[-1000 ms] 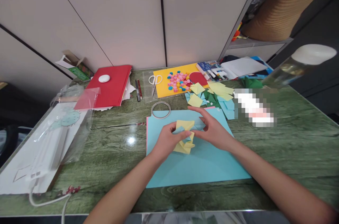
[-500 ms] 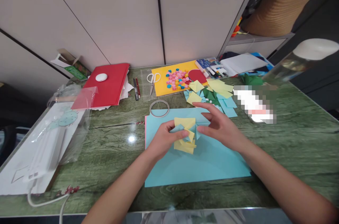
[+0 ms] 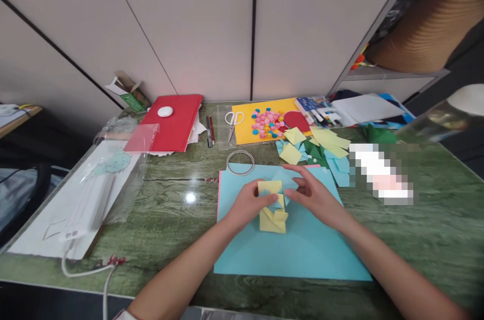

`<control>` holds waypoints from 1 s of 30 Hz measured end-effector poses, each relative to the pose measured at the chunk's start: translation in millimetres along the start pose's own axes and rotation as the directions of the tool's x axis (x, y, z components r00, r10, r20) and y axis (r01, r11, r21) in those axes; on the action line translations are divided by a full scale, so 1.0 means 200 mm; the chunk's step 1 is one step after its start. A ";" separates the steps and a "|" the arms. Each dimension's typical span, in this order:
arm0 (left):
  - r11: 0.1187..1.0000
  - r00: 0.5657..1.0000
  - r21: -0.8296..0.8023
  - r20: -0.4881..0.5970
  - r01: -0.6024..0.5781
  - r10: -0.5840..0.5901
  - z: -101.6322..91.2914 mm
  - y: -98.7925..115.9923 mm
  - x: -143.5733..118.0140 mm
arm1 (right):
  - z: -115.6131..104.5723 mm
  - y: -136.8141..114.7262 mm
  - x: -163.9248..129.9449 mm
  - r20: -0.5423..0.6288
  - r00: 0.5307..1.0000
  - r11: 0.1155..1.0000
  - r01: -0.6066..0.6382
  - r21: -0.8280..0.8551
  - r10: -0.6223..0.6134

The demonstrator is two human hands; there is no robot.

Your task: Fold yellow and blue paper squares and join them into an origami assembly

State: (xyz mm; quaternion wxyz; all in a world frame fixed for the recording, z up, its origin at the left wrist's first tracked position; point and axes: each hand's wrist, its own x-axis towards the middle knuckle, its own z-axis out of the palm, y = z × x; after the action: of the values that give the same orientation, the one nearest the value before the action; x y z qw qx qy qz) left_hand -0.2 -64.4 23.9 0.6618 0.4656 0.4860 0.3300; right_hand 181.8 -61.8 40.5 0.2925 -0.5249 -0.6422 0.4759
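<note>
1. Your left hand (image 3: 247,205) is curled around one folded paper piece (image 3: 273,204), thumb on top, fingers tucked under its near-left side. The piece is made of yellow and blue flaps; it sits just above the middle of one large blue sheet (image 3: 298,249).
2. Your right hand (image 3: 315,196) is mostly open, fingers stretched left, their tips touching the blue flap on the far-right side of the piece. It grips nothing firmly that you can see.
3. The blue sheet lies flat on the green table (image 3: 170,219), near the front edge. One pink edge shows beneath it along the left side.
4. One ring of clear tape (image 3: 240,163) lies just beyond the sheet's far-left corner, touching it.
5. Behind that: one pair of white scissors (image 3: 233,122) and two pens (image 3: 209,131) side by side.
6. One yellow sheet (image 3: 245,131) at the back carries a heap of small pink, blue and yellow beads (image 3: 267,122), too many to count, plus one red cut-out (image 3: 297,121).
7. A loose pile of yellow, blue and green paper squares (image 3: 321,146) sits right of the tape; the count is unclear where they overlap.
8. One red folder (image 3: 177,126) at back left carries one small white round object (image 3: 165,111).
9. One clear plastic bag (image 3: 113,179) lies along the left edge.
</note>
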 end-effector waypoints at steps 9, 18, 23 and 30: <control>0.478 0.903 0.854 -0.023 -0.204 0.428 -0.13 0.02 0.02 | -0.02 0.07 0.06 0.155 0.975 0.981 -0.174 0.088 0.159; 0.136 0.888 0.989 -0.019 -0.049 0.459 -0.26 0.00 0.11 | 0.01 0.07 0.03 -0.121 0.992 0.847 -0.040 -0.531 -0.030; 0.501 0.883 0.844 -0.076 -0.190 0.464 -0.16 0.07 0.02 | 0.02 0.04 -0.02 -0.131 0.945 0.826 0.186 -0.533 -0.298; 0.726 0.887 0.583 -0.021 -0.364 0.461 0.01 0.09 -0.11 | 0.08 0.01 -0.09 -0.117 0.851 0.794 0.416 -0.445 -0.512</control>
State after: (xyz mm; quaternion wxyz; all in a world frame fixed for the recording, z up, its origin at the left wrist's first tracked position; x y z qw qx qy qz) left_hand -5.0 -78.4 47.9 0.3615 0.7074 0.4978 0.3480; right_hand 173.4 -83.0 34.7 0.3589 -0.4506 -0.7969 0.1817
